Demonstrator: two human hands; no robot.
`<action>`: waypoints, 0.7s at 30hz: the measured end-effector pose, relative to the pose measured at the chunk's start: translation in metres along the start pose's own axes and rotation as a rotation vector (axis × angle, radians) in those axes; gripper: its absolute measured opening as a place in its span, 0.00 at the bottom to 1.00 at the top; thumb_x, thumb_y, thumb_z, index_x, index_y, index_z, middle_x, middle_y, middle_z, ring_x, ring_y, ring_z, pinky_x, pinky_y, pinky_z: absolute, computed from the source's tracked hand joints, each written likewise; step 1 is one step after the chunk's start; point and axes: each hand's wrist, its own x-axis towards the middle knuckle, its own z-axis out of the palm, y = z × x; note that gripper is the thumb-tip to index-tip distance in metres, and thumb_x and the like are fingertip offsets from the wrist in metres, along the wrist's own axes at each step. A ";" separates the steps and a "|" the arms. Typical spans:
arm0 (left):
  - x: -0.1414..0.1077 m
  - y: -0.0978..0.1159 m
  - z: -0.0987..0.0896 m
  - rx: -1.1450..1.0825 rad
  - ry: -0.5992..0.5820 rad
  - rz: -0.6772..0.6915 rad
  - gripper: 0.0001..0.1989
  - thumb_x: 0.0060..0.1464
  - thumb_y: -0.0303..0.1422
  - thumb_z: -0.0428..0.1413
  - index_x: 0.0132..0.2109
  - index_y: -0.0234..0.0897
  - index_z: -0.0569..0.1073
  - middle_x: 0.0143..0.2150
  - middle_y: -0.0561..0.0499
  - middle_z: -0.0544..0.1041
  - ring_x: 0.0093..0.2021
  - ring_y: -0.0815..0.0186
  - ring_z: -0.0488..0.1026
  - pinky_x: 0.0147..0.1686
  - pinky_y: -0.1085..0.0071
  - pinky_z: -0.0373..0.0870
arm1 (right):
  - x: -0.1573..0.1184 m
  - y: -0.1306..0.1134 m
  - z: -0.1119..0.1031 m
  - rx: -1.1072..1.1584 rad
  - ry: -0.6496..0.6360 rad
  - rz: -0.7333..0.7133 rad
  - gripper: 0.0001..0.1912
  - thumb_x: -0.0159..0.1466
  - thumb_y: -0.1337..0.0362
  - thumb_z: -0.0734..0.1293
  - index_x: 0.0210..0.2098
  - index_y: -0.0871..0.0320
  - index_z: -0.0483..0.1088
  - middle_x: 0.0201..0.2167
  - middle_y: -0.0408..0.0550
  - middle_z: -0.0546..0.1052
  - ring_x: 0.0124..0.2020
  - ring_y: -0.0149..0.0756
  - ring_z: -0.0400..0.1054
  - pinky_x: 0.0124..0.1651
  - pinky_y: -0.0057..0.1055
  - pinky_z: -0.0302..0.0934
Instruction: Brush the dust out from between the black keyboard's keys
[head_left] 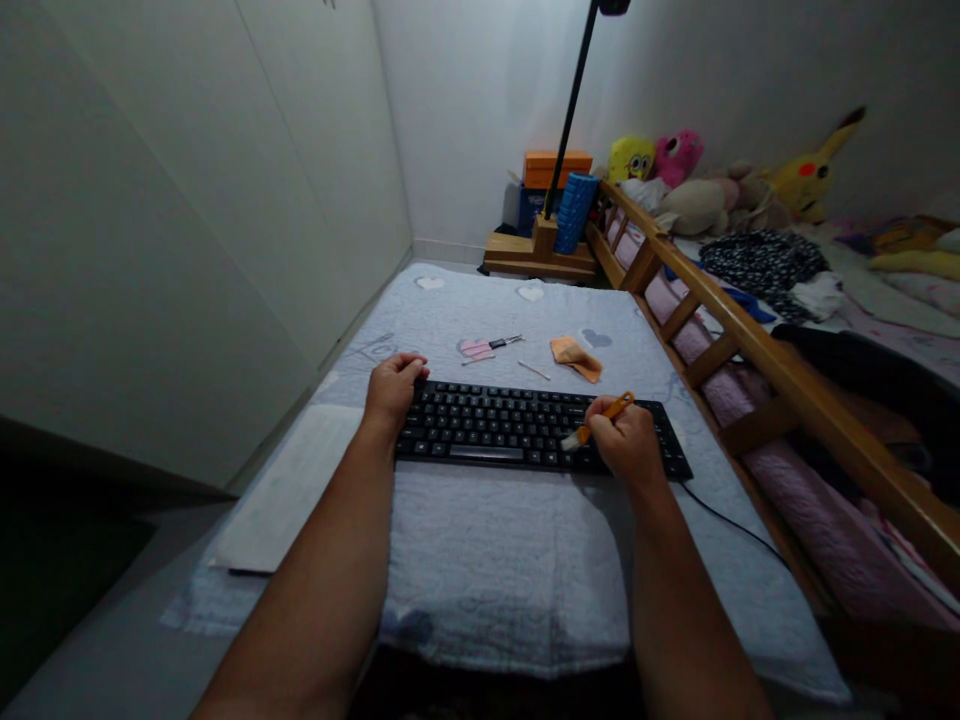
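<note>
A black keyboard (487,425) lies flat on the cloth-covered surface in front of me, its keys facing up. My left hand (394,390) is at its left end, with fingers curled against the far left corner. In my right hand (622,435) is a small brush (619,404) with an orange handle, gripped in closed fingers. The pale bristles of the brush touch the keys right of the space bar. Beyond the keyboard are an orange cloth (576,358), a cotton swab (534,370) and a slim pink-and-black tool (491,346).
A cable (739,524) runs from the keyboard's right end toward the wooden bed rail (735,310). A flat whitish board (292,490) lies at the left, near pale cabinet doors (195,200). A black pole (576,100) on a wooden base rises at the back.
</note>
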 end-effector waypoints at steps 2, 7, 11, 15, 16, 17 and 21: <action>0.000 0.000 0.000 0.007 0.000 -0.001 0.11 0.40 0.37 0.60 0.32 0.37 0.76 0.26 0.52 0.76 0.29 0.65 0.71 0.36 0.68 0.67 | 0.001 0.003 -0.005 -0.060 0.057 -0.001 0.09 0.51 0.61 0.60 0.18 0.55 0.67 0.13 0.42 0.65 0.18 0.33 0.59 0.26 0.29 0.50; -0.001 0.001 0.000 0.001 -0.001 0.003 0.10 0.40 0.37 0.60 0.32 0.37 0.76 0.26 0.52 0.75 0.29 0.65 0.71 0.36 0.68 0.67 | 0.000 0.002 -0.012 0.013 0.101 0.031 0.09 0.51 0.61 0.59 0.18 0.54 0.66 0.14 0.42 0.65 0.18 0.33 0.59 0.25 0.30 0.51; -0.002 0.002 0.000 0.012 0.001 0.009 0.10 0.40 0.37 0.60 0.32 0.37 0.76 0.26 0.52 0.76 0.29 0.65 0.71 0.37 0.68 0.67 | 0.000 0.000 -0.011 0.082 0.027 0.032 0.08 0.51 0.61 0.60 0.18 0.54 0.66 0.13 0.41 0.64 0.18 0.33 0.57 0.24 0.30 0.51; -0.001 0.002 0.000 0.023 0.002 0.017 0.10 0.40 0.36 0.59 0.32 0.37 0.76 0.26 0.52 0.76 0.30 0.64 0.71 0.37 0.68 0.68 | 0.002 0.005 -0.011 -0.064 0.066 0.012 0.09 0.51 0.61 0.59 0.17 0.54 0.65 0.13 0.41 0.64 0.18 0.33 0.59 0.26 0.30 0.50; -0.001 0.002 0.000 0.026 0.004 0.014 0.10 0.40 0.36 0.59 0.32 0.37 0.77 0.26 0.52 0.76 0.30 0.64 0.71 0.37 0.68 0.68 | 0.003 0.007 -0.012 -0.099 0.094 0.016 0.09 0.51 0.61 0.59 0.17 0.54 0.65 0.13 0.41 0.64 0.18 0.34 0.59 0.26 0.30 0.50; -0.001 0.001 0.000 0.028 0.005 0.012 0.11 0.40 0.37 0.59 0.33 0.36 0.77 0.26 0.52 0.76 0.30 0.64 0.71 0.37 0.68 0.68 | 0.003 0.007 -0.012 -0.123 0.122 0.021 0.09 0.51 0.61 0.59 0.17 0.54 0.65 0.13 0.42 0.64 0.18 0.34 0.59 0.27 0.31 0.50; -0.001 0.000 0.000 0.016 0.004 0.010 0.11 0.40 0.37 0.60 0.33 0.37 0.77 0.26 0.52 0.76 0.30 0.64 0.71 0.37 0.68 0.68 | 0.000 0.005 -0.012 -0.046 0.166 0.020 0.08 0.50 0.61 0.60 0.17 0.54 0.66 0.14 0.42 0.65 0.20 0.35 0.60 0.27 0.31 0.51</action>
